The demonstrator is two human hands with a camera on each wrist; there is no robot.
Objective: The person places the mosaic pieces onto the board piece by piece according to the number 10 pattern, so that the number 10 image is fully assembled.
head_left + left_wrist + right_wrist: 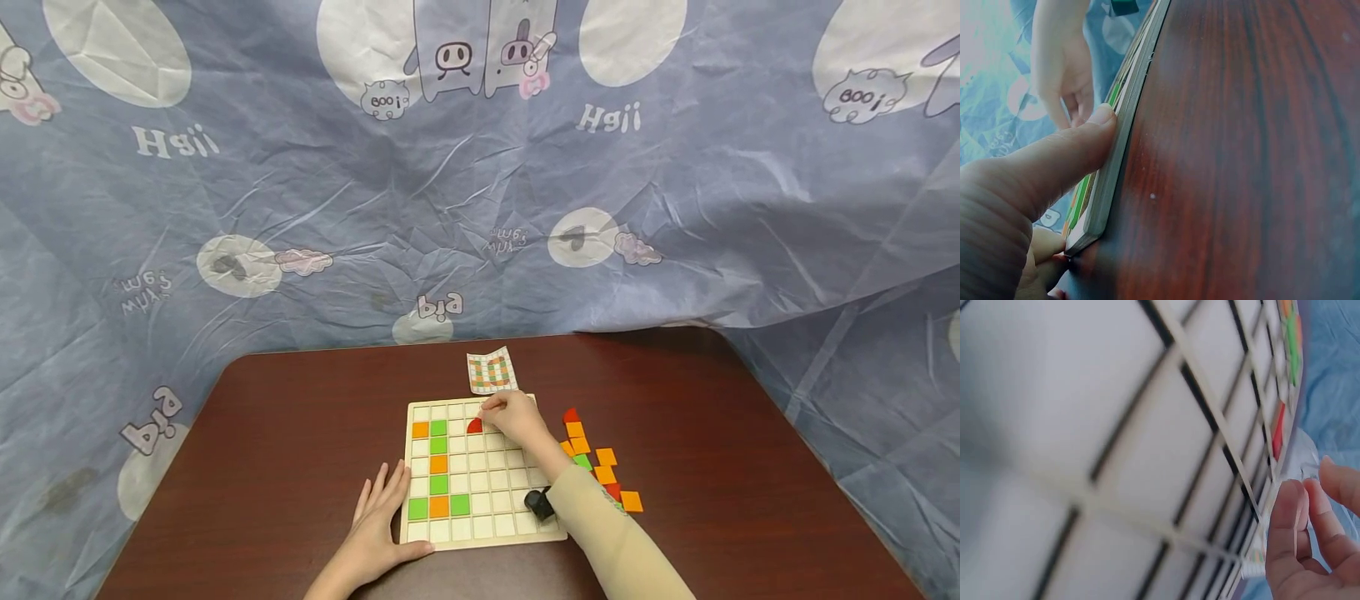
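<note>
A pale gridded board (480, 481) lies on the table with orange and green square tiles in some cells. My left hand (372, 521) is spread at its near left corner, fingers along the left side and thumb (1094, 128) on the front edge. Over the far part of the board is my right hand (515, 417), its fingertips beside a red quarter-round tile (475, 426). The right wrist view shows that tile (1279, 432) in the grid, apart from the fingers (1287, 512). Nothing shows between thumb and fingers there.
Behind the board lies a paper card with a coloured grid pattern (489, 372). Loose orange, green and red tiles (605, 475) are scattered right of the board, partly behind the right forearm. A patterned blue cloth (420, 192) hangs behind the brown table (750, 467).
</note>
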